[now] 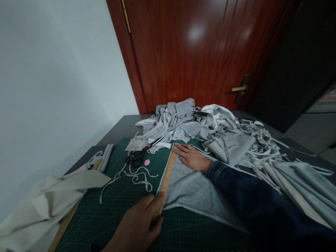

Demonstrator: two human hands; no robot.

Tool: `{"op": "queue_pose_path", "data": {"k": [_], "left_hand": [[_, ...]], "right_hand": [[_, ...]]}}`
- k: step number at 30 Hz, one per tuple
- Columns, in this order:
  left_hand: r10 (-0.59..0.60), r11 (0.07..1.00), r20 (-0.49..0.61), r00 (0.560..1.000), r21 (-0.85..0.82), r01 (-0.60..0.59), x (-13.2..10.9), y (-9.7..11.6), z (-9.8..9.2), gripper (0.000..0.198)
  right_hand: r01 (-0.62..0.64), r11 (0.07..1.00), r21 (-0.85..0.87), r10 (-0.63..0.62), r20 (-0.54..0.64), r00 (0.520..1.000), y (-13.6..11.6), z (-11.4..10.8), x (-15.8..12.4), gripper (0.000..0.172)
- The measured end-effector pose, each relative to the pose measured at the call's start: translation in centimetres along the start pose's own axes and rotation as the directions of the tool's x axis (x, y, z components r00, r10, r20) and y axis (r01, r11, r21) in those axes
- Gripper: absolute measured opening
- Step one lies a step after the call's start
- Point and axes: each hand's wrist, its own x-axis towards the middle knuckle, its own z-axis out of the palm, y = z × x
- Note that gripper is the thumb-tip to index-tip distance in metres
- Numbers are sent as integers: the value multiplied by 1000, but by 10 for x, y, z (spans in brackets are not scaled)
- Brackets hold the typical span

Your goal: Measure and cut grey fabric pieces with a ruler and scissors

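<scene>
Head view: left hand (138, 224) closed around a wooden ruler (165, 182). Right hand (191, 157) open, flat on gray cloth (194, 189), just beside the ruler. Past the ruler from the left hand, black scissors (138, 155) on a green cutting mat (105, 217).

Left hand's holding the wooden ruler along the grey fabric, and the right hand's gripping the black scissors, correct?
No: the head view shows the right hand lying flat on the grey fabric, not gripping the black scissors, which lie apart on the green cutting mat. The left hand does hold the wooden ruler.
</scene>
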Motion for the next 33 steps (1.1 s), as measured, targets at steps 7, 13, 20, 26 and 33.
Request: {"op": "queue_pose_path", "data": {"k": [7,13,20,26,33], "left_hand": [[-29,1000,52,998,12,29,0,6,-8,63],[-21,996,93,995,-83,29,0,7,-24,57],[-39,998,-110,993,-44,34,70,-53,-76,32],[-155,981,-260,953,75,180,123,-95,-84,41],[-223,967,-182,958,-168,193,133,-106,-92,65]], "right_hand": [[-34,999,40,33,16,999,0,-6,1,53],[45,980,196,-55,46,997,-43,-33,-4,55],[35,924,382,-82,107,991,-83,-22,-17,52],[60,921,385,-89,57,994,-79,-18,-18,52],[71,926,371,-93,42,995,-80,-19,-18,52]]}}
